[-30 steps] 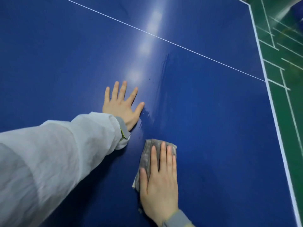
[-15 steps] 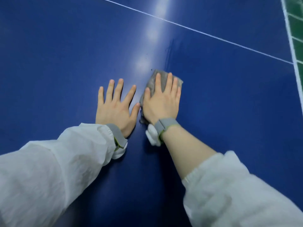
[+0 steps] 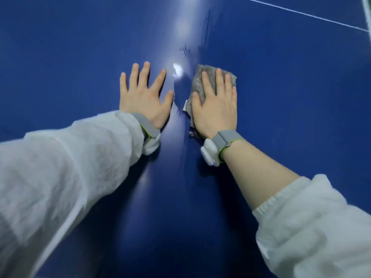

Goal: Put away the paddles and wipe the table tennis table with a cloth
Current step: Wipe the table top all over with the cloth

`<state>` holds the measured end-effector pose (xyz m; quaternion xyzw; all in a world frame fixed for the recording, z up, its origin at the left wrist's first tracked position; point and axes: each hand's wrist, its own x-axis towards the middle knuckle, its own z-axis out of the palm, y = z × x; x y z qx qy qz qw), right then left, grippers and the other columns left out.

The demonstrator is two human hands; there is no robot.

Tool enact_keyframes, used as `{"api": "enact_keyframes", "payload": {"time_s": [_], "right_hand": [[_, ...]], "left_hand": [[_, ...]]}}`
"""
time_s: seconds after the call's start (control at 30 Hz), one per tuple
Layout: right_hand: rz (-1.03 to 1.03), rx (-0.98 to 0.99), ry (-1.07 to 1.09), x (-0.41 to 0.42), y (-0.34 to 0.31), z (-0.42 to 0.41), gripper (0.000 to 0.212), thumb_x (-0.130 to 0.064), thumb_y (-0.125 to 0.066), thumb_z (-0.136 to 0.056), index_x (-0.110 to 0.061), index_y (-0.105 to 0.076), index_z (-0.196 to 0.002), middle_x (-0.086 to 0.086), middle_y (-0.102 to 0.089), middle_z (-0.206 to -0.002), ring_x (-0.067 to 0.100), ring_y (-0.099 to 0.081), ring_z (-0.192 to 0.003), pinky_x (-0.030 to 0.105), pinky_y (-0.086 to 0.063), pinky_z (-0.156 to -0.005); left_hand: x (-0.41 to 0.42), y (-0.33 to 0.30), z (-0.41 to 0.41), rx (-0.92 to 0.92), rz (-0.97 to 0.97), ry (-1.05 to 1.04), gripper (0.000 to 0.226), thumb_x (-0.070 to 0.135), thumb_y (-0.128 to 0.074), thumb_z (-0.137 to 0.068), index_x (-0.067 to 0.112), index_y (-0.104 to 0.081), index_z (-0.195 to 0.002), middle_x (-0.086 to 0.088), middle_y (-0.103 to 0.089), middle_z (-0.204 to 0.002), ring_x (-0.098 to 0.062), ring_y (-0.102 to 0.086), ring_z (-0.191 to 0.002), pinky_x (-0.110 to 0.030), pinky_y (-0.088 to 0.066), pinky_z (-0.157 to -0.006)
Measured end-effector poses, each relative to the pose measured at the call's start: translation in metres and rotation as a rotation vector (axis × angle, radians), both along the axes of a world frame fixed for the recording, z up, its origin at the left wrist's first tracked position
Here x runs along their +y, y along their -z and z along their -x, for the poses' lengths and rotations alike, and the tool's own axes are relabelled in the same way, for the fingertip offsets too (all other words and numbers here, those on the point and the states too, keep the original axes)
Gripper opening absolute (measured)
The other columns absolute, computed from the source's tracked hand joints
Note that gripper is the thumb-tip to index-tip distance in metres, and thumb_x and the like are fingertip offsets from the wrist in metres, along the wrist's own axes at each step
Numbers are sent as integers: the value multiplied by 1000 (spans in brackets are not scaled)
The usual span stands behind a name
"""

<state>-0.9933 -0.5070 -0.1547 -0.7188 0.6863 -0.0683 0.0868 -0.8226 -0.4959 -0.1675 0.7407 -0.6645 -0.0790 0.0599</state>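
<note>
Blue tabletop (image 3: 281, 117) is filling almost the whole view, glossy, with pale light glare running up its middle and faint streaks showing near the top centre. Both hands are lying flat on it, side by side and a little apart. The left hand (image 3: 143, 99) is resting palm down with its fingers straight and spread wide, holding nothing. The right hand (image 3: 215, 109) is pressing palm down on a grey cloth (image 3: 197, 83), fingers straight and close together, so the cloth is being pinned flat rather than gripped; its far edge and left side are sticking out past the fingertips and thumb, and a crumpled corner is showing below the heel of the hand. A small white tag seems to be hanging at the cloth's left edge, though the blur is making that hard to confirm. Each wrist is wearing a grey band with a lime trim (image 3: 224, 138), and a white device (image 3: 209, 153) is sitting on the inner side of the right wrist. White sleeves are covering the arms, the left sleeve (image 3: 70, 167) reaching the wrist, the right sleeve (image 3: 311, 227) pushed up to bare the forearm. A thin white line (image 3: 301, 14) is crossing the table at the top right
</note>
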Motion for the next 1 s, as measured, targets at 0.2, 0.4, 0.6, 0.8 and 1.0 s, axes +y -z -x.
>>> {"api": "enact_keyframes", "payload": {"time_s": [0.2, 0.4, 0.6, 0.8, 1.0], "right_hand": [[71, 11, 89, 163, -2, -1, 59, -42, -39, -98, -24, -33, -153, 8, -19, -163, 28, -11, -151, 43, -9, -123], [8, 57, 120, 310, -8, -28, 60, -41, -38, -99, -22, -29, -155, 5, -14, -165, 26, -5, -152, 47, -15, -121], [-29, 45, 166, 322, -6, -30, 58, -45, -33, -100, -26, -28, -155, 0, -14, -165, 23, -4, -152, 44, -12, -121], [5, -8, 267, 258, -4, 12, 60, -48, -31, -98, -26, -29, -154, 1, -16, -164, 23, -7, -151, 40, -8, -123], [-33, 7, 421, 156, -4, 82, 59, -45, -35, -102, -26, -22, -156, 3, -9, -165, 23, -4, -152, 41, -3, -123]], "left_hand": [[26, -9, -14, 36, -66, 129, 66, 63, -22, -96, 36, -16, -156, -5, -2, -166, -26, 5, -152, -49, 4, -121], [126, -15, -16, 76, -49, 172, 64, 59, -23, -98, 34, -16, -156, -3, -3, -166, -24, 6, -152, -48, 6, -121], [141, -5, -16, 46, -38, 156, 64, 58, -19, -97, 35, -12, -157, -2, 0, -166, -23, 8, -152, -46, 7, -122], [142, -3, -13, 47, -6, 149, 65, 60, -18, -96, 35, -14, -156, -2, -4, -166, -23, 5, -152, -46, 6, -122], [142, 0, -12, 30, 27, 134, 63, 59, -20, -97, 35, -19, -155, -2, -9, -165, -24, 0, -152, -47, 1, -122]]}}
